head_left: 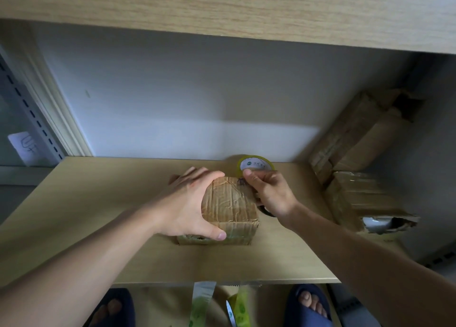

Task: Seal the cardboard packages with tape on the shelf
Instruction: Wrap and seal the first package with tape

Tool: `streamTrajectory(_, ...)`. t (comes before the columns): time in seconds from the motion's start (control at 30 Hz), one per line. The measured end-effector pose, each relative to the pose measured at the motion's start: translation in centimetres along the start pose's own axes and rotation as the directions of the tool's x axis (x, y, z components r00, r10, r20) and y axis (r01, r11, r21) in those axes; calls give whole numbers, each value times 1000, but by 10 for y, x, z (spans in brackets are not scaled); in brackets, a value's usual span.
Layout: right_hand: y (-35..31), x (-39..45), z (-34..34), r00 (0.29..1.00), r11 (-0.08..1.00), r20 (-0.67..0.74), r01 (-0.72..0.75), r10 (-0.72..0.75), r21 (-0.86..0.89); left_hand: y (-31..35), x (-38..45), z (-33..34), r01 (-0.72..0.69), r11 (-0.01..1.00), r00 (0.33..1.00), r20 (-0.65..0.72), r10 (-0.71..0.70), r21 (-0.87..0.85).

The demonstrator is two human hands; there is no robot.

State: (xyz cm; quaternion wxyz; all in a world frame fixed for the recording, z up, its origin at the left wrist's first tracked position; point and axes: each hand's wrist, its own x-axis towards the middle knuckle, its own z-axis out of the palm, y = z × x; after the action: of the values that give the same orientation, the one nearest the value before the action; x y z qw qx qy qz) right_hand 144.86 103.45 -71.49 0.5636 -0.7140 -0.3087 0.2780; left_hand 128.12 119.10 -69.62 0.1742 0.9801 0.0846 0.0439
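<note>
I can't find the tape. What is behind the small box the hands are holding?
A tape roll stands behind the small box, against the wall; the right hand hides its lower part. The left hand covers the box's left side.

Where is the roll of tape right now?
In the head view the tape roll stands at the back of the shelf, just behind the right hand and the small cardboard box.
</note>
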Motion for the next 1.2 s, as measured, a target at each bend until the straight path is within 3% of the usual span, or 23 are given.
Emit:
streamTrajectory(0.1,3,-7,-4,988,987,23,-151,151,45,-2,-2,1,5,999,999,-33,-7,-47)
streamTrajectory(0.23,0,-15,-4,978,970,103,-196,182,143,-12,-13,-1,25,953,988,-138,-70,-300)
streamTrajectory(0.37,-15,-27,-1,966,966,256,-93,29,241,-14,-19,7,-44,870,976,-207,-68,-492)
streamTrajectory(0.53,-26,-30,1,950,985,262,162,-171,57,-12,-13,17,-54,803,995,-95,-3,-594)
streamTrajectory(0.63,-25,-30,2,954,980,233,198,-188,-18,-17,-14,26,-38,773,997,-79,-16,-634)
streamTrajectory(0.83,-13,-27,1,919,977,358,203,-165,-71,-11,-7,37,-25,692,980,-153,-124,-722)
streamTrajectory(1.0,-7,-31,-2,894,976,439,167,-89,-142,-10,-4,30,-39,559,979,-143,-144,-828)
streamTrajectory(1.2,-17,-34,3,919,997,390,73,-56,-29,-7,-12,18,29,314,990,-15,-138,-949)
